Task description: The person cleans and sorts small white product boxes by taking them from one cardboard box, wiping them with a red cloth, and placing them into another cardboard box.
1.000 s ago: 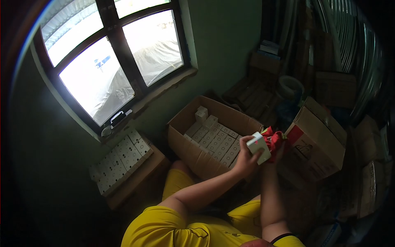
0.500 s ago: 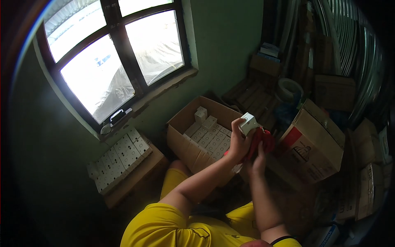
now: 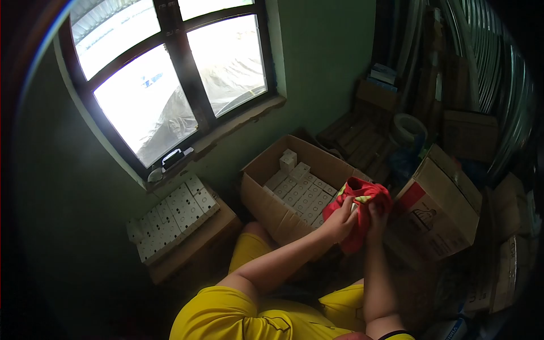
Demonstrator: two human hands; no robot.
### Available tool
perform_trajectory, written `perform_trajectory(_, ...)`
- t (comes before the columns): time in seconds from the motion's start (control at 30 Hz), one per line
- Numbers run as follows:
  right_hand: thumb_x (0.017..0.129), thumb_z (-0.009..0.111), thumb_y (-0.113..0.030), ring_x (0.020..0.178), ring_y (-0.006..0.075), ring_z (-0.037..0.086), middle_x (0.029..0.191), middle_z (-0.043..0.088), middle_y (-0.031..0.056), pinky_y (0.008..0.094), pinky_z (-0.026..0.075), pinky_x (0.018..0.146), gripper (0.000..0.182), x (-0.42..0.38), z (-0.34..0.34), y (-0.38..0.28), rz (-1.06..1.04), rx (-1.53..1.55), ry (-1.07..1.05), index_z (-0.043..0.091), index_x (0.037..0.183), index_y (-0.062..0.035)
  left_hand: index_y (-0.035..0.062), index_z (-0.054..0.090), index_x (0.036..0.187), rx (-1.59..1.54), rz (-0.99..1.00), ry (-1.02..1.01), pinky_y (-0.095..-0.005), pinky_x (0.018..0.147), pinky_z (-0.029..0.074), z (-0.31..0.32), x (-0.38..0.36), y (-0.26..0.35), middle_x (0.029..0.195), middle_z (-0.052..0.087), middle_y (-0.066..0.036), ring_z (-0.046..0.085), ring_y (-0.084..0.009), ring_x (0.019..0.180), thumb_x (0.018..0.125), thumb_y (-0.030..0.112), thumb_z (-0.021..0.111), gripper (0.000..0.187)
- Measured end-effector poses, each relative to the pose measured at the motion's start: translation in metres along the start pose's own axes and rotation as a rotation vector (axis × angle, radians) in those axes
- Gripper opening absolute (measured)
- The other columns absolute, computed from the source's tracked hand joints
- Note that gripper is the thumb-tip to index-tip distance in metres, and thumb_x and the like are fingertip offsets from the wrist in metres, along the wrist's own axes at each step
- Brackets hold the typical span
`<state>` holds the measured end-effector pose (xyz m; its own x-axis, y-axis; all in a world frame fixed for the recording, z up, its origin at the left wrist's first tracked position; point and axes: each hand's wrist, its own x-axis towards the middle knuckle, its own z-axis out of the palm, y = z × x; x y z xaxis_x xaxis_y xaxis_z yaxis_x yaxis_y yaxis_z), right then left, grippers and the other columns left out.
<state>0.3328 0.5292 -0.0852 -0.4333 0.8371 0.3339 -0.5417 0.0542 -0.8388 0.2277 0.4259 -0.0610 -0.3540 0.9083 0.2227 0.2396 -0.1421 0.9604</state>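
Cloth, bright red with yellow-green patches [image 3: 371, 195], is bunched between both hands above the right side of an open carton [image 3: 266, 212]. The left hand [image 3: 339, 222] pinches its near side, thumb up, and the right hand [image 3: 376, 222] grips the other side with fingers curled in. A small white piece [image 3: 354, 208] peeks out by the left fingertips; the folds hide the rest, so I cannot tell how far the fingers wrap around it.

Handling this well likely means a firm grip on the white piece with one hand while the other works the cloth flat against its faces, loose ends gathered so they do not snag the white boxes [image 3: 309, 198] below. Holding it low over the carton would soften any slip.

As for print, the white boxes carry small circle marks, but no words I can read. The tilted carton [image 3: 447, 226] to the right shows a red panel [image 3: 412, 195], a dark line drawing and lettering too dim to make out. On a blue-and-white package [image 3: 455, 328] at the bottom edge, letters seem to begin "VIN", and the remainder is unclear
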Motion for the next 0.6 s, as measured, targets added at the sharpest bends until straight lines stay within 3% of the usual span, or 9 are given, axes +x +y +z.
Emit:
perform_trajectory(0.07,0.091,0.070,-0.012,0.132,0.0245,0.047,0.144,0.047,0.0121,0.0388,0.034,0.114,0.062,-0.006,0.003,0.013,0.136,0.214,0.145,0.041,0.144,-0.0024,0.0011,0.043,0.131,0.080,0.065,0.217,-0.0393,0.097,0.045,-0.003,-0.001,0.016,0.117,0.058,-0.020,0.059,-0.0293,0.115,0.103,0.019,0.048,0.034)
perform_trajectory(0.17,0.092,0.068,-0.012,0.134,0.0235,0.044,0.146,0.044,0.0118,0.0391,0.035,0.113,0.066,-0.013,0.023,0.020,-0.034,-0.132,0.051,0.033,0.148,-0.0044,-0.0027,0.052,0.125,-0.085,0.066,0.573,-0.0281,0.082,0.051,-0.017,0.015,0.013,0.115,0.062,-0.017,0.062,-0.0161,0.100,0.099,0.023,0.062,0.038)
perform_trajectory(0.2,0.092,0.069,-0.011,0.134,0.0225,0.043,0.145,0.043,0.0111,0.0387,0.036,0.112,0.071,-0.025,0.048,-0.011,0.109,-0.024,-0.031,0.027,0.149,-0.0056,-0.0043,0.057,0.122,-0.172,0.046,0.556,-0.0284,0.081,0.052,-0.025,0.017,0.013,0.112,0.064,-0.017,0.063,-0.0161,0.097,0.098,0.023,0.064,0.037)
perform_trajectory(0.3,0.092,0.069,-0.012,0.131,0.0214,0.045,0.142,0.045,0.0105,0.0377,0.038,0.110,0.067,-0.033,0.044,0.010,-0.066,-0.149,0.047,0.030,0.146,-0.0056,-0.0064,0.065,0.117,-0.199,0.061,0.420,-0.0288,0.081,0.053,-0.028,0.015,0.005,0.105,0.069,-0.015,0.065,-0.0159,0.093,0.095,0.023,0.069,0.036)
perform_trajectory(0.33,0.093,0.069,-0.015,0.128,0.0207,0.048,0.139,0.046,0.0102,0.0373,0.040,0.108,0.062,-0.035,0.059,-0.013,0.017,-0.067,0.130,0.034,0.144,-0.0054,-0.0067,0.067,0.115,-0.166,0.075,0.362,-0.0289,0.081,0.053,-0.024,0.012,0.001,0.104,0.070,-0.015,0.065,-0.0159,0.093,0.095,0.023,0.070,0.036)
perform_trajectory(0.37,0.093,0.069,-0.017,0.127,0.0204,0.049,0.139,0.047,0.0099,0.0372,0.041,0.107,0.061,-0.029,0.039,-0.001,0.087,-0.055,0.139,0.036,0.143,-0.0056,-0.0070,0.068,0.115,-0.194,-0.064,0.263,-0.0292,0.081,0.053,-0.017,0.006,0.001,0.110,0.070,-0.016,0.067,-0.0172,0.094,0.093,0.022,0.072,0.036)
perform_trajectory(0.47,0.093,0.071,-0.021,0.125,0.0200,0.050,0.135,0.051,0.0084,0.0363,0.042,0.106,0.060,0.000,-0.017,0.025,0.229,0.089,0.113,0.040,0.142,-0.0051,-0.0028,0.070,0.112,0.148,0.255,0.208,-0.0346,0.076,0.054,-0.020,-0.001,0.015,0.101,0.071,-0.015,0.069,-0.0240,0.086,0.089,0.019,0.074,0.032)
perform_trajectory(0.57,0.092,0.071,-0.020,0.127,0.0201,0.050,0.136,0.051,0.0075,0.0362,0.041,0.107,0.059,-0.007,-0.010,0.007,0.312,0.010,-0.158,0.043,0.142,-0.0056,-0.0045,0.071,0.100,0.300,0.062,0.000,-0.0379,0.075,0.054,-0.051,0.001,0.037,0.102,0.070,-0.015,0.068,-0.0280,0.084,0.085,0.014,0.074,0.024)
perform_trajectory(0.6,0.087,0.075,-0.019,0.129,0.0211,0.049,0.140,0.049,0.0074,0.0373,0.040,0.109,0.069,-0.011,0.007,-0.009,0.310,-0.013,-0.266,0.040,0.145,-0.0064,-0.0060,0.062,0.102,0.399,-0.079,-0.217,-0.0388,0.076,0.053,-0.069,0.005,0.055,0.107,0.068,-0.020,0.067,-0.0313,0.090,0.081,0.013,0.073,0.030)
